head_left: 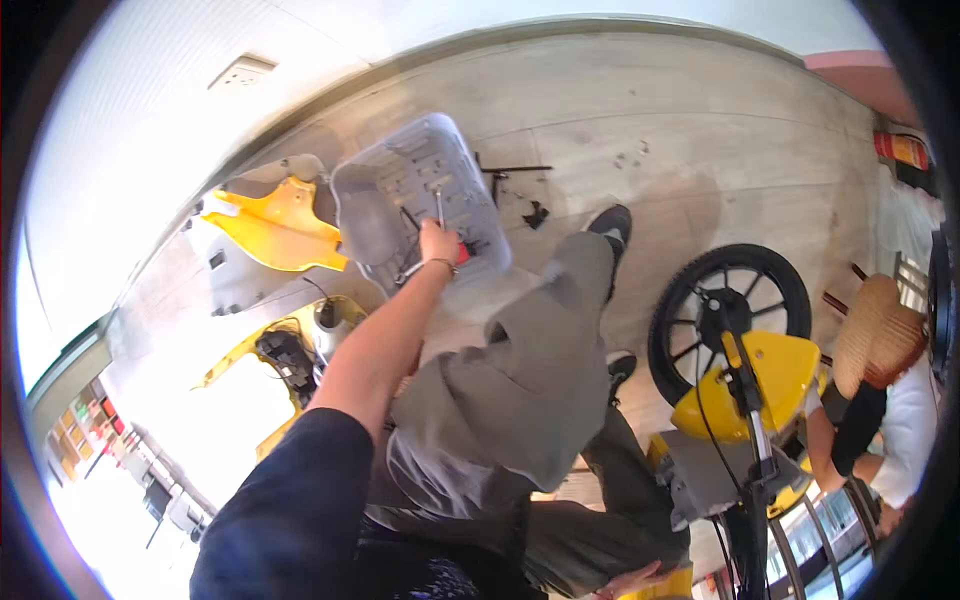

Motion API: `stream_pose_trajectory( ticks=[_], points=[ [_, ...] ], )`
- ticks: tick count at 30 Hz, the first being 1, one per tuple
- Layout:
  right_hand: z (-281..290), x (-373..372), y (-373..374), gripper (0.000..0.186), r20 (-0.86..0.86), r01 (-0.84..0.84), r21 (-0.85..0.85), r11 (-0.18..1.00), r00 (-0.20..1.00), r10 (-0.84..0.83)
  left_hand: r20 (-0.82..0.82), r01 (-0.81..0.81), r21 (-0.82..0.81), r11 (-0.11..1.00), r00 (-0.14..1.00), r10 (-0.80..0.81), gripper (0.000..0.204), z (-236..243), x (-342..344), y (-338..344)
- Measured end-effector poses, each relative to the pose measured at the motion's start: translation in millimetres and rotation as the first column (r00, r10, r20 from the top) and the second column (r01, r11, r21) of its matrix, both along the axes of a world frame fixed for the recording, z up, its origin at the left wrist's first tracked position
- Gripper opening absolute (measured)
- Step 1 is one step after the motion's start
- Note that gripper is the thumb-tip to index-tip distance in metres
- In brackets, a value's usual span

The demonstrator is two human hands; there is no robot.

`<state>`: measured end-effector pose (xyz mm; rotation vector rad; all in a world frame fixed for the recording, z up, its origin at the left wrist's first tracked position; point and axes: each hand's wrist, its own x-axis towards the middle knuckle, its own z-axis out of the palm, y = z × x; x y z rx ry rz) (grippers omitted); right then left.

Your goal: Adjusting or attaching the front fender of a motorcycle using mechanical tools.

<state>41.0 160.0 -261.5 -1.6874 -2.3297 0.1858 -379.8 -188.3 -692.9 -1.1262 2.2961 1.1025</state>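
My left hand [438, 243] reaches down into a grey plastic bin [352, 185], its fingers closed round a slim silver wrench [439, 204] that points away from me. Below the hand, inside the bin, lie a red piece [462, 252] and several dark and metal tools, partly covered by my hand and wrist. At the lower edge, beside my trouser leg, only part of my right hand [636, 579] shows, close to a yellow surface [660, 584]. Its fingers are mostly hidden.
Yellow body panels [290, 228] lie left of the bin. Black parts [537, 214] rest on the floor beyond it. To the right stands a yellow two-wheeler with a black spoked wheel [728, 312]. Another person in a straw hat [880, 335] is beside it.
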Motion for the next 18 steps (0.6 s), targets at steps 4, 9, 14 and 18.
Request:
stream_pose_trajectory(
  ticks=[4,9,14,18],
  points=[
    [-46.8,-16.5,0.0,0.054,-0.019,-0.037,-0.104,0.994,0.999,0.035,-0.196,0.024,-0.230,0.973,0.978,-0.071,0.029,-25.0,-14.8,-70.8],
    [-47.7,-27.7,8.1,0.053,-0.011,-0.073,-0.063,0.995,0.997,0.073,-0.124,0.100,0.000,0.995,0.987,-0.099,0.048,-47.7,-47.6,-95.8],
    [-43.1,-31.6,5.1,0.051,0.003,-0.102,-0.039,0.994,0.995,0.102,0.039,0.385,0.066,0.921,0.921,-0.388,0.036,-34.7,-74.1,-141.2],
    [-45.5,-32.8,-3.7,0.051,0.019,-0.125,-0.041,0.991,0.992,0.126,0.109,0.543,-0.008,0.840,0.835,-0.539,0.030,-13.6,-77.1,-169.0]
  ],
)
